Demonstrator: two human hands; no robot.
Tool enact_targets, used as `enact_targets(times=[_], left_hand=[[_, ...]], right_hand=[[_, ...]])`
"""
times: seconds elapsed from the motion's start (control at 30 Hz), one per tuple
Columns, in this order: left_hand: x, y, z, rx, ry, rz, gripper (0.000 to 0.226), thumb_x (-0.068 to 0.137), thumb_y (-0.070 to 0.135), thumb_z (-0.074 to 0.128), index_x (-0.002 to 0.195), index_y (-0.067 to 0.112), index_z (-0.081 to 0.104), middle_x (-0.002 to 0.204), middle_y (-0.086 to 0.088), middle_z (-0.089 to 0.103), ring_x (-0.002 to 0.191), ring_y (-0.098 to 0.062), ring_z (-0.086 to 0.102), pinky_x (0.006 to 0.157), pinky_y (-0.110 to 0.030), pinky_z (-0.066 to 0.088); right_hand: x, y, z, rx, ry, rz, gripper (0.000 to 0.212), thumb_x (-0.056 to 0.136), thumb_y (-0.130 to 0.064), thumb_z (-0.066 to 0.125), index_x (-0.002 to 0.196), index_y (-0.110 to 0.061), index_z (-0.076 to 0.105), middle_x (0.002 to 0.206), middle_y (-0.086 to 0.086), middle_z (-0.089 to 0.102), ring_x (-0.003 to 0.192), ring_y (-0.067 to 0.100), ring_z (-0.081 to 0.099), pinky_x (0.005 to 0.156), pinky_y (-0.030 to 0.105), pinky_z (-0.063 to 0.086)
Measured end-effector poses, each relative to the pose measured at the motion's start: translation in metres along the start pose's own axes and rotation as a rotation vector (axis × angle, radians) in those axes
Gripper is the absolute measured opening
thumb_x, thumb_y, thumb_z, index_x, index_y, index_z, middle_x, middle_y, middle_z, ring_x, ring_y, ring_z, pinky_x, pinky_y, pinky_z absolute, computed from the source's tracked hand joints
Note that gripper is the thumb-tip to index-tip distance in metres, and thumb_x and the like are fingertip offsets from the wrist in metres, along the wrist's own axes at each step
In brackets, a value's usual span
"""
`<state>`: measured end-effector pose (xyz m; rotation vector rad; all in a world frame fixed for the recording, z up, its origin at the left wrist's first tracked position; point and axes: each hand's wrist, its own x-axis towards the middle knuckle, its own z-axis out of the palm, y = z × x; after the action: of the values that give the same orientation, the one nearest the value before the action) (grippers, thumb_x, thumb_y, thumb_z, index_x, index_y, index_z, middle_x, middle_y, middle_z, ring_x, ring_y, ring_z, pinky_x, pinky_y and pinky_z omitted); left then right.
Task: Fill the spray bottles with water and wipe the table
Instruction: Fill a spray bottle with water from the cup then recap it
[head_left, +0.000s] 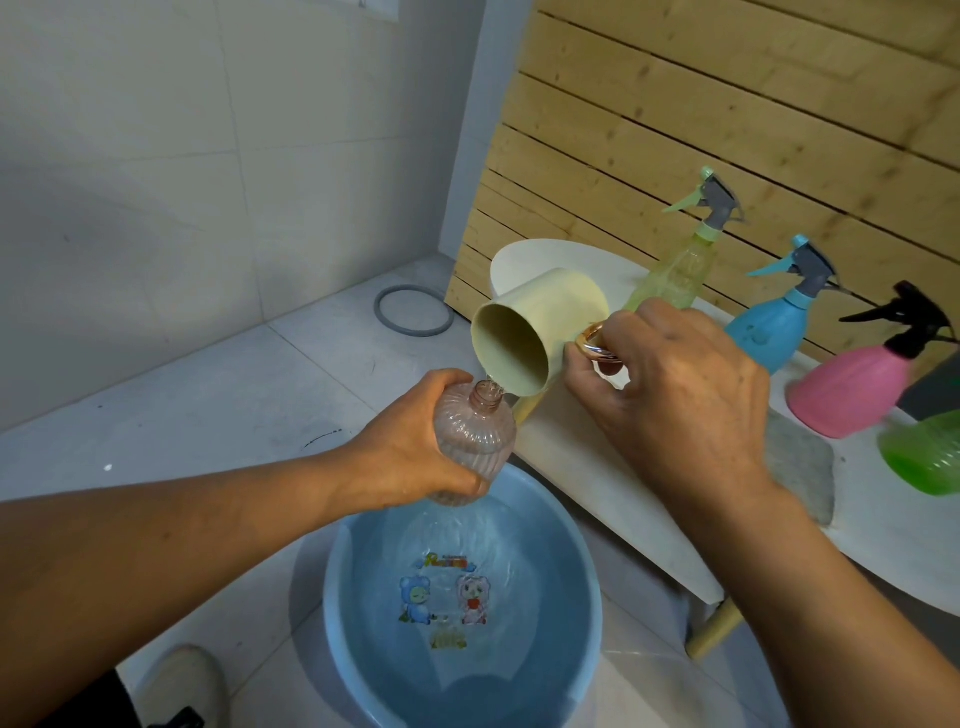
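Head view, frame centre: left hand (410, 462) grips bottle (475, 441) over basin (582, 566); right hand (675, 395) pinches handle of tipped cup (540, 327), water entering neck.

soft even indoor light, faint shadows, wide-angle bending at edges.

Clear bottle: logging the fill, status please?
Left hand grips clear bottle over basin. Right hand tips cup, water entering neck. Nothing in the way.
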<state>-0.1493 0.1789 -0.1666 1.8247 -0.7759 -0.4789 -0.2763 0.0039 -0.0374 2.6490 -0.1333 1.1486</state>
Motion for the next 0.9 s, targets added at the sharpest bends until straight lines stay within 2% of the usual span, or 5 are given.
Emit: enact_targets(times=[0.37, 0.53, 0.67, 0.8, 0.9], left_hand=[[-0.002, 0.001, 0.001, -0.036, -0.002, -0.004, 0.103, 0.049, 0.032, 0.097, 0.132, 0.047, 0.037, 0.119, 0.022, 0.055, 0.104, 0.013, 0.057, 0.074, -0.013, 0.056], [-0.003, 0.003, 0.001, -0.038, 0.002, -0.009, 0.099, 0.050, 0.031, 0.098, 0.125, 0.050, 0.037, 0.117, 0.019, 0.057, 0.101, 0.008, 0.061, 0.075, -0.020, 0.060], [-0.005, 0.003, -0.001, -0.056, 0.013, -0.020, 0.100, 0.050, 0.026, 0.100, 0.125, 0.051, 0.038, 0.117, 0.017, 0.059, 0.101, 0.002, 0.064, 0.075, -0.024, 0.062], [-0.005, 0.004, -0.002, -0.059, 0.030, -0.020, 0.104, 0.050, 0.023, 0.101, 0.131, 0.048, 0.040, 0.111, 0.023, 0.061, 0.102, 0.006, 0.063, 0.072, -0.015, 0.057], [-0.005, 0.005, 0.000, -0.061, 0.033, -0.013, 0.096, 0.053, 0.016, 0.101, 0.126, 0.044, 0.046, 0.107, 0.030, 0.062, 0.100, 0.007, 0.064, 0.070, -0.011, 0.054]], right_hand=[[-0.002, 0.000, 0.000, 0.044, 0.002, -0.035, 0.028, 0.093, -0.037, 0.065, 0.074, -0.016, 0.061, 0.070, 0.002, 0.053, 0.065, 0.023, 0.049, 0.050, 0.028, 0.028], [-0.005, 0.007, 0.017, 0.311, -0.151, 0.369, 0.038, 0.088, -0.050, 0.060, 0.066, -0.021, 0.051, 0.063, -0.005, 0.052, 0.059, 0.018, 0.047, 0.051, 0.028, 0.030], [-0.014, 0.021, 0.051, 0.565, -0.347, 0.768, 0.046, 0.090, -0.058, 0.059, 0.066, -0.018, 0.057, 0.055, -0.007, 0.053, 0.056, 0.012, 0.050, 0.052, 0.030, 0.034], [-0.041, 0.023, 0.099, 0.767, -0.638, 0.978, 0.044, 0.094, -0.054, 0.058, 0.068, -0.018, 0.058, 0.057, -0.005, 0.051, 0.051, 0.010, 0.043, 0.053, 0.027, 0.034], [-0.070, 0.019, 0.135, 0.786, -0.836, 0.990, 0.035, 0.098, -0.035, 0.055, 0.075, -0.011, 0.064, 0.060, 0.000, 0.051, 0.046, 0.008, 0.040, 0.050, 0.024, 0.032]])
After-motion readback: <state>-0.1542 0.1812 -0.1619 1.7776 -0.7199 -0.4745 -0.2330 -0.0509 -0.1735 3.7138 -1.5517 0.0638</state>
